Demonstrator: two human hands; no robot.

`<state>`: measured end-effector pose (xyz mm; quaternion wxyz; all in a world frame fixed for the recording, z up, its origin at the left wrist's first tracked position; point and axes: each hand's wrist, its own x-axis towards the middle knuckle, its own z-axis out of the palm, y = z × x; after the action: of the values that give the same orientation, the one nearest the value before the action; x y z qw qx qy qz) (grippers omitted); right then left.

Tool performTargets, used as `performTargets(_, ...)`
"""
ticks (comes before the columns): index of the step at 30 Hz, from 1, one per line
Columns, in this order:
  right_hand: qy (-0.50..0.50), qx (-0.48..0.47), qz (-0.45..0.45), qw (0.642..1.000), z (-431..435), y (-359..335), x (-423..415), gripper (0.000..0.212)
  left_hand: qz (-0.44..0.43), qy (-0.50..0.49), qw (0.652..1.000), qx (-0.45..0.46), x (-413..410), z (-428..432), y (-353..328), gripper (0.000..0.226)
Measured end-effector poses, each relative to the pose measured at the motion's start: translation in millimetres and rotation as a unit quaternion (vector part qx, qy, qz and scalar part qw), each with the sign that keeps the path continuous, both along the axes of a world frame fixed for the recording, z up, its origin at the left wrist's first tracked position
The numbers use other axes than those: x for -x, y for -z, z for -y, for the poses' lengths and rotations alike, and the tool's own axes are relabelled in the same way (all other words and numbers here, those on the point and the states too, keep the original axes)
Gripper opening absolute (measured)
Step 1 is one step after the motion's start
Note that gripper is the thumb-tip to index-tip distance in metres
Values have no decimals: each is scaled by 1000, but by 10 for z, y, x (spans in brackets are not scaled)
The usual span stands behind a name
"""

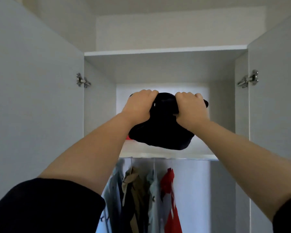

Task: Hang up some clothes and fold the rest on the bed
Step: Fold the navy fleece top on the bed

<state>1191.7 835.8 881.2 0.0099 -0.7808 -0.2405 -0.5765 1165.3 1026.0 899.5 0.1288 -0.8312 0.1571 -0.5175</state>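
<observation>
I face an open white wardrobe. A folded black garment [160,132] is held up in front of the middle shelf compartment. My left hand [139,105] grips its upper left part and my right hand [191,108] grips its upper right part, fingers of both curled over its top edge. Below the shelf [200,157] several clothes hang on a rail: a beige garment [133,187], a light blue one [154,185] and a red one [170,199]. Something red [128,137] shows on the shelf behind the black garment, mostly hidden.
The wardrobe doors stand open at left [32,98] and right [275,98], with metal hinges [82,80] on each side. An upper shelf board [165,52] runs above my hands.
</observation>
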Motion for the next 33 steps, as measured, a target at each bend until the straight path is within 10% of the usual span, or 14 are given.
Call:
performTargets(4,42,6,85,995,-348,371,-508,31,14,-55,994,-94,-500,-418,236,66)
performTargets(8,110,133,-129,977,-656,1075,-1025,53,-160,-111,976,-100,-997,-753,1055,80)
performTargets(20,73,75,-325,940,-915,1103,-2131,21,-275,-52,958,57,-2074,-918,1327,71)
performTargets(33,51,150,-509,846,-1242,817,-3886,38,-404,-106,908,25,-3760,-1274,1157,77)
